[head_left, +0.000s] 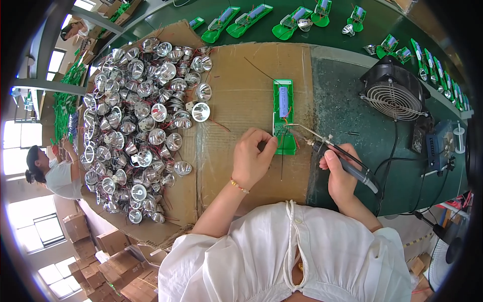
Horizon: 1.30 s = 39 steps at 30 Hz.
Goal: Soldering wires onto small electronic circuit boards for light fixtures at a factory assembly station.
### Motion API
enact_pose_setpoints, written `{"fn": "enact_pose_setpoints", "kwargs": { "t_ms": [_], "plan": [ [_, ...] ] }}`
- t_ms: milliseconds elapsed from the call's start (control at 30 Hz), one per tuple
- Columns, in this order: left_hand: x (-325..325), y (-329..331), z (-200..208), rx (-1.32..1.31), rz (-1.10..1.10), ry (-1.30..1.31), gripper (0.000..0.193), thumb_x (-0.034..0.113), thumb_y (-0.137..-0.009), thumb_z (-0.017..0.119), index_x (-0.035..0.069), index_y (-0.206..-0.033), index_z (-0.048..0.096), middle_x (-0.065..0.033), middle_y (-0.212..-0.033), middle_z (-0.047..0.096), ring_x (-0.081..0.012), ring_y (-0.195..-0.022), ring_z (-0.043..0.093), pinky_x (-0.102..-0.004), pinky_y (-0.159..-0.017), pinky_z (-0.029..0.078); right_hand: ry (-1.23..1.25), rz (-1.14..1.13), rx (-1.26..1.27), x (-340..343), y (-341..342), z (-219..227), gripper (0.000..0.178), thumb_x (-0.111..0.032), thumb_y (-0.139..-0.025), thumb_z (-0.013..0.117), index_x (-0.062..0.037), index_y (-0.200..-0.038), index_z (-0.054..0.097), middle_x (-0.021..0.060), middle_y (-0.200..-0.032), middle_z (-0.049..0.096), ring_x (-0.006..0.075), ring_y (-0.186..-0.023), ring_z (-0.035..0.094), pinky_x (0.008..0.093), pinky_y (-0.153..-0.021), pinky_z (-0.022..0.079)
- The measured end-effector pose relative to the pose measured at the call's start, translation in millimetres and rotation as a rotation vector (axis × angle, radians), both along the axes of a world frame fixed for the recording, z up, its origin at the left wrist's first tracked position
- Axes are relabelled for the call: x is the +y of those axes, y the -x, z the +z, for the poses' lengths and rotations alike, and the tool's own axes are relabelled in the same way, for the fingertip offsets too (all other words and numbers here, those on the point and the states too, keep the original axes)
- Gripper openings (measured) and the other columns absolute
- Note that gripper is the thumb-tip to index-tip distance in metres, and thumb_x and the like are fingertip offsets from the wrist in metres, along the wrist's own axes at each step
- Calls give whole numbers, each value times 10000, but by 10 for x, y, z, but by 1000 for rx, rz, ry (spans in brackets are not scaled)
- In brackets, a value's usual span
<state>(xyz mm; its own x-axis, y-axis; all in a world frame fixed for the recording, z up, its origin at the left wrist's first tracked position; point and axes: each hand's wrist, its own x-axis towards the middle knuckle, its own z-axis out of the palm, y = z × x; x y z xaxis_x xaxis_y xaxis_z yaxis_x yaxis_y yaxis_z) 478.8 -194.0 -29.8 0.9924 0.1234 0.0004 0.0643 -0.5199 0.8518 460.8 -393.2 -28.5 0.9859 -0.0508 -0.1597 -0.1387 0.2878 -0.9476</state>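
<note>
On the cardboard before me lies a green plastic lamp housing (287,146) holding a blue-wrapped cylindrical battery (283,102), a small circuit board and red wires. My left hand (253,155) is at the housing's left edge, thumb and bent fingers closed against its rim beside the board. My right hand (342,171) grips a soldering iron (352,170) with a thin metal tube fixed along it. The iron's front end points left to the board; its exact contact there is too small to tell. To the left is a heap of silver reflector cups (143,110) with wires.
A black fan with a wire grille (395,100) stands at the right, near a blue-grey bench unit (438,143) with cables. Several green housings (249,21) line the far and right bench edges. Another person (58,173) sits at far left, near stacked cartons (121,267).
</note>
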Motion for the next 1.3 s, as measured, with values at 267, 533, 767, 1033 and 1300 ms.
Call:
{"fn": "enact_pose_setpoints", "kwargs": {
  "t_ms": [267,533,767,1033,1300],
  "plan": [
    [0,-19,-18,-6,1,-15,138,116,-768,635,15,-688,586,-103,-700,561,-232,-606,545,-323,-556,431,84,-38,-89,-143,47,-36,166,-98,-833,629,16,-905,533,74,-717,592,102,-630,561,232,-595,471],
    [-66,-126,171,-24,171,-170,360,371,-745,688,34,-777,567,-98,-679,598,-238,-583,590,-336,-541,469,173,-101,-109,-364,93,-128,159,-99,-828,626,16,-884,531,77,-708,588,102,-618,551,229,-588,463],
    [-101,-366,271,161,-40,-786,435,475,-648,672,50,-724,615,-132,-711,627,-313,-646,626,-408,-596,498,215,-146,-89,-481,100,-212,157,-109,-821,635,7,-857,536,70,-682,591,97,-604,556,225,-576,464],
    [-41,-221,50,-141,116,-725,362,360,-661,703,20,-658,579,-131,-674,566,-312,-656,576,-399,-575,461,240,-61,-114,-512,67,-241,154,-119,-839,608,8,-874,528,64,-698,564,97,-605,535,225,-572,454],
    [21,-292,47,-173,31,-679,336,311,-640,718,17,-588,562,-122,-629,537,-303,-631,548,-396,-570,450,217,-102,-124,-486,59,-241,147,-92,-815,643,1,-858,539,55,-683,601,81,-595,556,209,-560,448]
  ]
}}
